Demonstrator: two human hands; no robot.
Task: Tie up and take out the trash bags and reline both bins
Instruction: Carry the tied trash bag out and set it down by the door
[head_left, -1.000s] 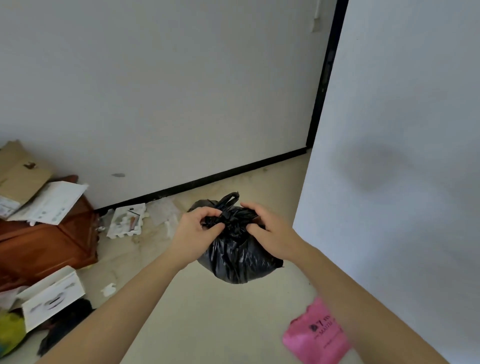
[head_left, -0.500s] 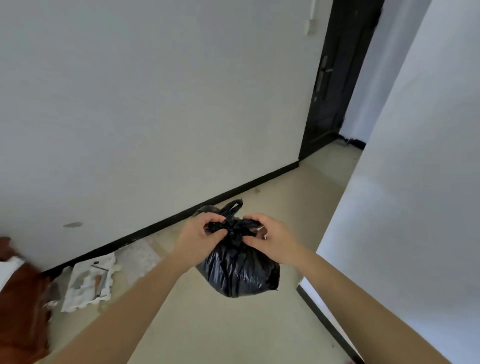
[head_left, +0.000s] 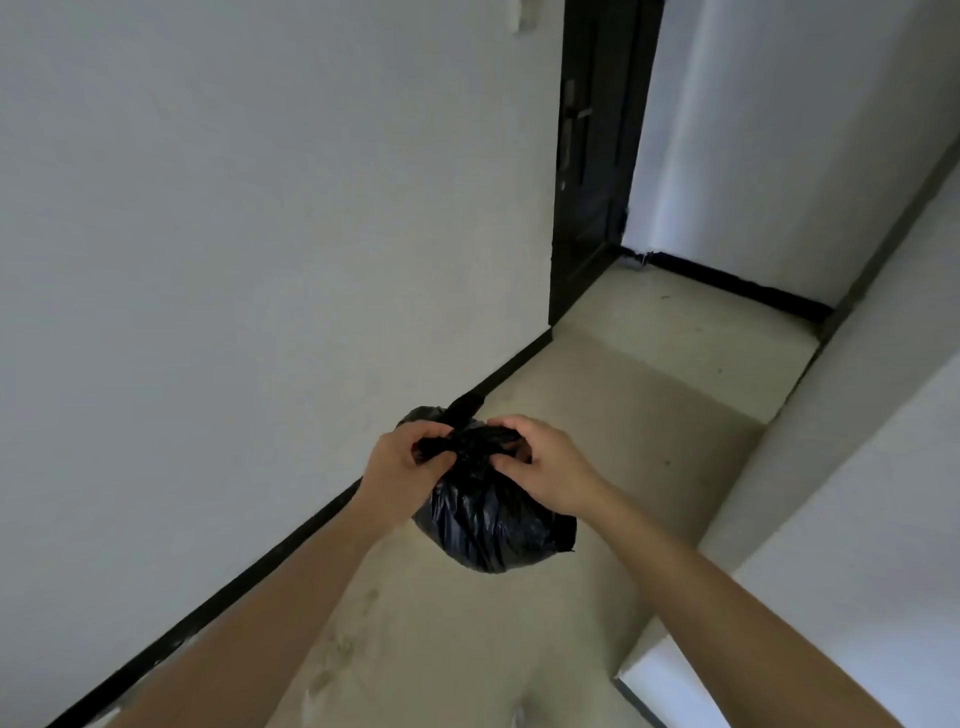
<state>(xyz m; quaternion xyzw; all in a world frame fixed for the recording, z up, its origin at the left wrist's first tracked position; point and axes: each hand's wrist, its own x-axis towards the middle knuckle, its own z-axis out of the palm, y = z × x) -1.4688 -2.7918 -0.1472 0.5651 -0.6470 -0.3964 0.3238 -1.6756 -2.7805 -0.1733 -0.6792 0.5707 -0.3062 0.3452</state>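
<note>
Left hand (head_left: 402, 462) and right hand (head_left: 545, 462) each pinch the gathered neck of a bulging black plastic trash bag (head_left: 488, 519), contents hidden.

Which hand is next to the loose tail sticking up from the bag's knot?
The left hand, on the wall side: the tail of the black bag rises just beyond its knuckles. The right hand grips the bag's other side.

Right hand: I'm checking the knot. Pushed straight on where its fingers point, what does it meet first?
The right hand pinches the gathered neck of the trash bag, so that comes first; just beyond, probably the left hand.
</note>
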